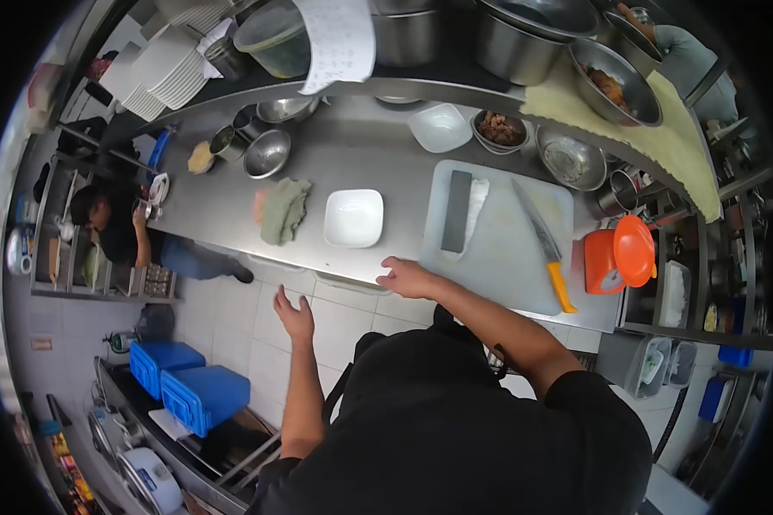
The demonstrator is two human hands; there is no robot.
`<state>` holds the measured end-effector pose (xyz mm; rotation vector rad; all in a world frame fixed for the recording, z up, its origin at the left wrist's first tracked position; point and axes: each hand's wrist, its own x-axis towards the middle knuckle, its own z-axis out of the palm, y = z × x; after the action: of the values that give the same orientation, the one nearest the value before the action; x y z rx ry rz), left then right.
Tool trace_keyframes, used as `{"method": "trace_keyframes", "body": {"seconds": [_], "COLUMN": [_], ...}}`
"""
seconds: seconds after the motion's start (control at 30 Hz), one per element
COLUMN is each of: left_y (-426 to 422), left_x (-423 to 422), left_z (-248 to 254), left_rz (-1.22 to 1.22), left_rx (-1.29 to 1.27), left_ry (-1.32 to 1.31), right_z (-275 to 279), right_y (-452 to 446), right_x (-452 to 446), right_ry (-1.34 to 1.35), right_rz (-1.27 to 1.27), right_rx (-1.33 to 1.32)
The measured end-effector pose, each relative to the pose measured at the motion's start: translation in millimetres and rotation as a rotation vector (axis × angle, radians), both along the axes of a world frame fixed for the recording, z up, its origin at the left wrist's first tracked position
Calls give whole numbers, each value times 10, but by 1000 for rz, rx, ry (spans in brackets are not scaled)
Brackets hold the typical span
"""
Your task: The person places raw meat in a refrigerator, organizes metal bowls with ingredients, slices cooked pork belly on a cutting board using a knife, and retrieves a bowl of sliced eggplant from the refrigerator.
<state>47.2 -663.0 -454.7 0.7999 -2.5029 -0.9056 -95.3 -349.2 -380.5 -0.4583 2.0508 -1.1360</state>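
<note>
One bowl sits on the counter. The right hand, nearest the bowl, is by the counter's edge on the person's side, fingers loosely curled, holding nothing; the left hand hangs farther off, fingers spread. Left of the bowl lies a cloth; right, a board with a knife. It looks like a moment between grips; touching the bowl would call for a forward reach.

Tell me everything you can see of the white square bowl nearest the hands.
The white bowl is square with rounded corners, smooth and glossy, apparently ceramic. It sits upright on the metal counter, near the front edge, between the greenish cloth and the cutting board, touching neither. Nothing shows inside it. Neither the left hand nor the right hand touches it.
</note>
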Motion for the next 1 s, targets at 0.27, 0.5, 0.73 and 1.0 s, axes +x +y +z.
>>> {"method": "trace_keyframes", "body": {"seconds": [0.27, 0.5, 0.73, 1.0], "left_y": [-858, -1178, -1268, -1320], "left_x": [-1868, -2455, -2643, -2566], "left_z": [641, 496, 317, 202], "left_rz": [-359, -470, -530, -512], "left_rx": [-464, -525, -476, -526], "left_ry": [73, -193, -113, 43], "right_z": [-87, -253, -311, -281], "right_y": [-686, -1210, -1332, -1255], "right_x": [-310, -59, 95, 760], "right_ry": [-588, -547, -404, -336], "right_rz": [-553, -965, -1042, -994], "right_rx": [-287, -464, -419, -345]}}
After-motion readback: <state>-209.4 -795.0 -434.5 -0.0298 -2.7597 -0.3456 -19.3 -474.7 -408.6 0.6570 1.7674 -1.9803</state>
